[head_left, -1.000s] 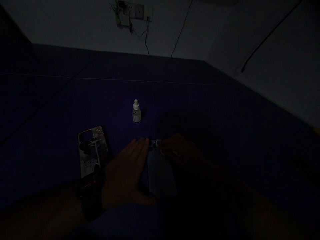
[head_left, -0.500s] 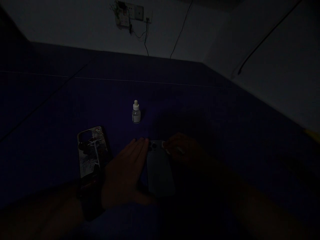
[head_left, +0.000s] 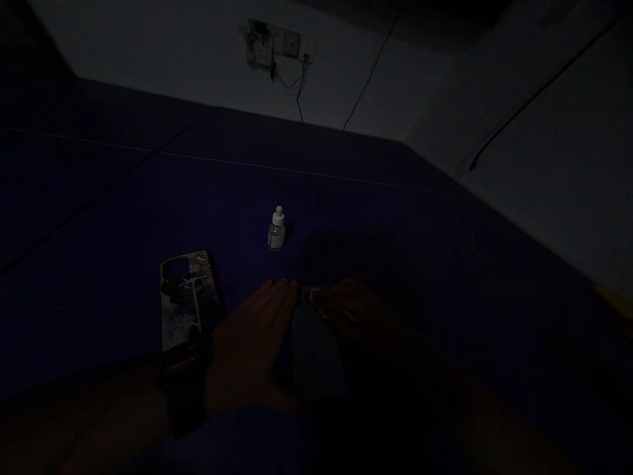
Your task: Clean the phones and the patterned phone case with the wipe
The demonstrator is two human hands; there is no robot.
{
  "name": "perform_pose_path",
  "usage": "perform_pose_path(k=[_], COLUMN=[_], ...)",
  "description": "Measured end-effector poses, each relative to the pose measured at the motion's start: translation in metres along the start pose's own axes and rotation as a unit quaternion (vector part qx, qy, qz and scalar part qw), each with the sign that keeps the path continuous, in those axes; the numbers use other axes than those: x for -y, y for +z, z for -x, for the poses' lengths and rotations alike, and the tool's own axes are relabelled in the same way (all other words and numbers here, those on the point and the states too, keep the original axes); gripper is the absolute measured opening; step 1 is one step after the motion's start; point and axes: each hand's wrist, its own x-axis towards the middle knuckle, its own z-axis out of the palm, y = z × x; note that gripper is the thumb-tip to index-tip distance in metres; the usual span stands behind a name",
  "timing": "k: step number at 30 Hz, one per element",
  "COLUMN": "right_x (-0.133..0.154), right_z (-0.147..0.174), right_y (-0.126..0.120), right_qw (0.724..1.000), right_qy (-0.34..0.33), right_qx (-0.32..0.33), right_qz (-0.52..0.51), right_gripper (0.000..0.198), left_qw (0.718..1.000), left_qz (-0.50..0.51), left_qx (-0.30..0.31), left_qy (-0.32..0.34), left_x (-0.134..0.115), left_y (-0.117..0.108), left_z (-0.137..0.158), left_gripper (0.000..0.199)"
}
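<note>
A dark smartphone lies back up on the blue surface, its camera end away from me. My left hand, with a black watch on the wrist, rests along the phone's left edge. Its fingers are stretched out side by side. At the camera corner, my right hand pinches a small white cloth against the phone's back. Dim light hides most of that hand and the cloth's full shape. To the left lies a patterned phone case, partly covered by my left wrist.
A small dropper bottle with a white cap stands upright beyond the phone. At the back, a pale wall carries sockets and hanging cables. Something yellow shows at the right edge.
My right hand has moved the white cloth slightly left, over the phone's cameras. The left hand keeps its place beside the phone. The view has tilted a little.
</note>
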Motion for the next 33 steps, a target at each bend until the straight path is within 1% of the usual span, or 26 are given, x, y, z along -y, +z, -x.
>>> perform_pose_path(k=[2,4,6,8,11,13,16,18,20,21,23,25,27,30,31,33], right_x=[-0.0012,-0.0029,-0.0037,-0.0031,-0.0021,-0.0023,-0.002,-0.0006,0.0002,0.0001,-0.0011,-0.0025,-0.0029,-0.0021,-0.0019,-0.0017], right_z=[0.0016,0.0033,0.0042,0.0046,0.005,0.0052,0.0049,0.0052,0.0062,0.0067,0.0072,0.0067,0.0058,0.0061,0.0068,0.0084], right_y=[0.0009,0.0011,0.0011,0.0005,-0.0011,-0.0014,0.0002,0.0007,-0.0002,-0.001,-0.0022,-0.0022,-0.0017,-0.0026,-0.0032,-0.0038], right_qw=[1.0,0.999,0.999,0.999,0.999,0.998,0.997,0.998,0.998,0.998,0.997,0.995,0.996,0.999,0.999,0.998], right_qy=[-0.014,0.014,0.044,0.045,0.023,0.042,0.072,0.06,0.042,0.045,0.067,0.097,0.086,0.029,0.019,0.035], right_qx=[-0.005,-0.023,-0.028,-0.012,0.018,0.005,-0.013,0.007,0.03,0.031,0.013,-0.007,-0.008,0.022,0.028,0.023], right_qz=[-0.02,-0.018,-0.002,-0.003,-0.042,-0.045,-0.02,-0.019,-0.032,-0.036,-0.029,-0.005,0.006,-0.024,-0.035,-0.04], right_gripper=[0.014,0.014,0.017,0.02,0.018,0.016,0.021,0.023,0.021,0.02,0.017,0.019,0.022,0.023,0.022,0.02], left_qw=[1.0,1.0,1.0,1.0,1.0,1.0,0.999,0.998,0.997,0.997,0.997,0.996,0.996,0.996,0.997,0.997], left_qz=[0.007,0.016,0.021,0.02,0.014,0.012,0.013,0.02,0.028,0.032,0.039,0.044,0.045,0.039,0.038,0.044], left_qx=[-0.009,-0.015,-0.014,-0.012,-0.013,-0.016,-0.034,-0.051,-0.067,-0.072,-0.071,-0.072,-0.078,-0.074,-0.071,-0.062], left_qy=[0.0,0.004,0.008,0.006,-0.008,-0.012,0.0,0.005,0.003,0.002,0.005,0.004,0.0,-0.009,-0.011,-0.017], left_x=[0.0,-0.0001,-0.0003,-0.0008,-0.0019,-0.0022,-0.002,-0.0018,-0.0018,-0.0019,-0.0019,-0.0018,-0.0016,-0.0019,-0.0024,-0.0037], left_y=[0.0007,0.0006,-0.0006,-0.0022,-0.0032,-0.0023,0.0002,0.0016,0.0023,0.0026,0.0032,0.0041,0.0049,0.0042,0.0033,0.0016], left_z=[0.0001,-0.0002,-0.0006,-0.0008,-0.0008,-0.0004,0.0007,0.0014,0.0019,0.002,0.002,0.0017,0.0012,0.0006,0.0004,0.0006], left_gripper=[0.14,0.141,0.14,0.138,0.138,0.139,0.136,0.136,0.138,0.138,0.137,0.135,0.135,0.137,0.136,0.134])
